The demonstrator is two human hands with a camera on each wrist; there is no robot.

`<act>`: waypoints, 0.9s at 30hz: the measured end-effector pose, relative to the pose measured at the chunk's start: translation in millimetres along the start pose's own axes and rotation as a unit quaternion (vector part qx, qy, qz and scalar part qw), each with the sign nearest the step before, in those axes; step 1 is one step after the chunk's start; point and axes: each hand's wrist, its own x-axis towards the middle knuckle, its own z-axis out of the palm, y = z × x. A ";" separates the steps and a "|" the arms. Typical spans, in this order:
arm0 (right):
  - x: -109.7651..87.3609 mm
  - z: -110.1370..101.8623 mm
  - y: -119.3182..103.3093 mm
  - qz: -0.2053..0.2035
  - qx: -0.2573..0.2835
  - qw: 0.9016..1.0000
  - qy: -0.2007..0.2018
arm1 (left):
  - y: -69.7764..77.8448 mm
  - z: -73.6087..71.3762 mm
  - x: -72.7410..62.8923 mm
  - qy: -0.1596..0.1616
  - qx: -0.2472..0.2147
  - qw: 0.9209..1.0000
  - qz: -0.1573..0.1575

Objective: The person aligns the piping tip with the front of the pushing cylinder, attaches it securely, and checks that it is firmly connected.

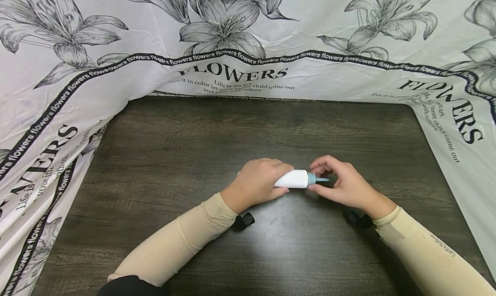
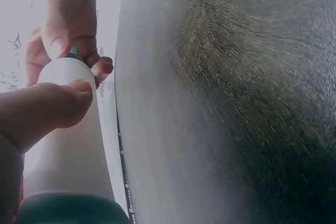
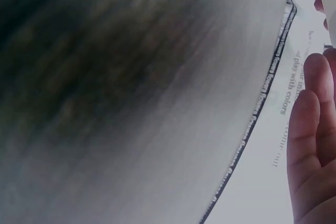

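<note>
A white squeeze bottle (image 1: 292, 179) with a light blue nozzle cap (image 1: 311, 179) lies roughly level above the dark table, its thin tip pointing right. My left hand (image 1: 258, 182) grips the body, thumb along the near side. In the left wrist view, the thumb presses the white bottle (image 2: 68, 150), and a teal end (image 2: 73, 209) shows at the bottom. My right hand (image 1: 345, 182) has its thumb and fingers curled about the cap's collar. Two fingers of the right hand (image 3: 310, 140) show at the right wrist view's edge, beside a small part of the bottle.
The dark wood-grain table (image 1: 232, 128) lies under both hands. A white cloth (image 1: 302, 38) printed with flowers and lettering hangs behind it and along both sides. Black wrist straps (image 1: 243, 221) show below the wrists.
</note>
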 end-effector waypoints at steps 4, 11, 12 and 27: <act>-0.7 -0.3 -1.1 0.013 0.017 1.000 -0.011 | 0.5 0.1 -0.4 0.002 -0.002 1.000 -0.001; 0.0 -2.9 -0.8 0.033 0.022 0.998 -0.044 | 1.2 -0.7 -0.5 0.014 0.002 1.000 0.009; 0.1 -3.3 -0.8 0.039 0.019 0.998 -0.047 | 1.2 -0.6 -0.3 0.016 0.003 1.000 0.010; -0.2 -4.1 -0.8 0.069 0.007 0.996 -0.050 | 3.6 4.8 1.2 -0.002 0.013 1.000 0.010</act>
